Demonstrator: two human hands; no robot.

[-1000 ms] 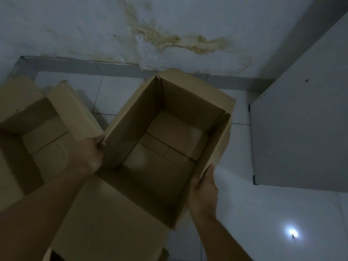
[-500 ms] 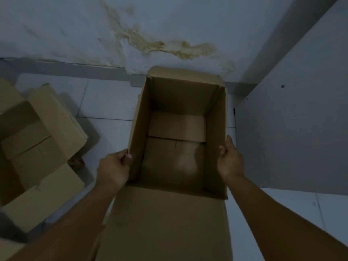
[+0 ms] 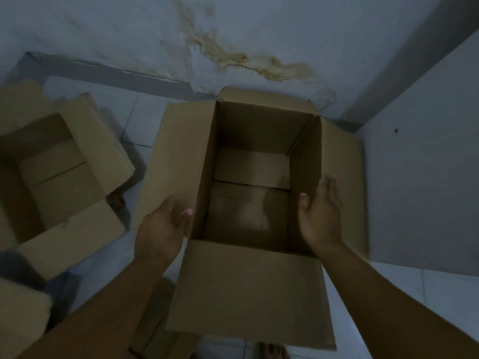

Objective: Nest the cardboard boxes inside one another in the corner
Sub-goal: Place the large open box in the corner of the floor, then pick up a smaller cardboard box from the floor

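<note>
Cardboard box (image 3: pixel 248 203) sits open in the corner against the stained wall (image 3: pixel 233 35) — placing looks done. Left hand (image 3: pixel 162 229) and right hand (image 3: pixel 320 216) hover spread, gripping nothing. Next, likely: fetch the second box (image 3: pixel 51 177) at left and lower it in.

- The open brown cardboard box (image 3: pixel 248 203) is empty inside, its top unobstructed.
- A grey panel (image 3: pixel 425 190) crowds its right flap.
- Pale tiled floor (image 3: pixel 129 156) separates it from a second open cardboard box (image 3: pixel 57 177).
</note>
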